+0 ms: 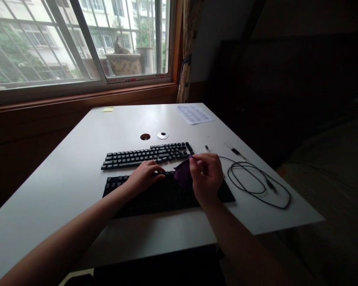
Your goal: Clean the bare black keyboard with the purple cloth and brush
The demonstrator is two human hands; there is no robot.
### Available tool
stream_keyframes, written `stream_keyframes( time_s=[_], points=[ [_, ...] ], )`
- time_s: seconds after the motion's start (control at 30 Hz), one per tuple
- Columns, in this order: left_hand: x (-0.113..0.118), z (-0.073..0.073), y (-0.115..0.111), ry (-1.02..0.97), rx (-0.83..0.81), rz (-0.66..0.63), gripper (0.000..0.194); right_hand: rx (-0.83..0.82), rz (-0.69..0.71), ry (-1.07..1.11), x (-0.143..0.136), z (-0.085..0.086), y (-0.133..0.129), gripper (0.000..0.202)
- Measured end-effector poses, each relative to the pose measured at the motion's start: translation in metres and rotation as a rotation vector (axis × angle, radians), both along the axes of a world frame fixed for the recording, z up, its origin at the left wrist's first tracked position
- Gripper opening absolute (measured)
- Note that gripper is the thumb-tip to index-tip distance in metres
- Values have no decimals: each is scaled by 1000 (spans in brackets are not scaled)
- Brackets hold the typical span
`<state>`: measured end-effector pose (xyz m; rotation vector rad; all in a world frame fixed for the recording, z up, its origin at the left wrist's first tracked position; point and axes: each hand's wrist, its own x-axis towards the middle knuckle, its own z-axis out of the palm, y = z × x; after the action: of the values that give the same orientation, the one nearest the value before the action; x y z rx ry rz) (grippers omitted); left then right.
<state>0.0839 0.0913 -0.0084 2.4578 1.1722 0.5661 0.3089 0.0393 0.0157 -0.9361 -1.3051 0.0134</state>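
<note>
My right hand (207,174) pinches a purple cloth (183,173), which hangs over the upper right of a black keyboard base (149,200). My left hand (147,174) lies over the top edge of this base, thumb and fingers bent together at the top row of keys. Whatever is between those fingertips is too small and dark to make out. Keycaps show on the base at its upper left (115,180); its lower part is too dark to read. Just behind it, black keycaps (143,154) lie on the table in keyboard order, with a few gaps.
A coiled black cable (259,193) lies on the white table (62,167) at right, near a small wire tool (235,151) and a small dark-tipped item (207,147). Farther back are a cable hole (145,137), its round cover (162,136), printed papers (193,113) and yellow notes (108,109).
</note>
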Motion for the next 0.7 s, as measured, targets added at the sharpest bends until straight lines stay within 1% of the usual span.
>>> stream_keyframes(
  time_s=[0.2,0.43,0.57,0.7],
  points=[
    [1,-3,2,28,-3,3,17,0,19,30,-1,1,-1,10],
    [-2,-10,-2,28,92,1,17,-15,-31,-3,2,-2,1,5],
    [-3,-9,-7,26,206,-42,17,-12,-51,-13,4,-3,3,6],
    [-13,-4,-15,32,269,-111,19,-16,-68,-28,4,-2,2,4]
  ],
)
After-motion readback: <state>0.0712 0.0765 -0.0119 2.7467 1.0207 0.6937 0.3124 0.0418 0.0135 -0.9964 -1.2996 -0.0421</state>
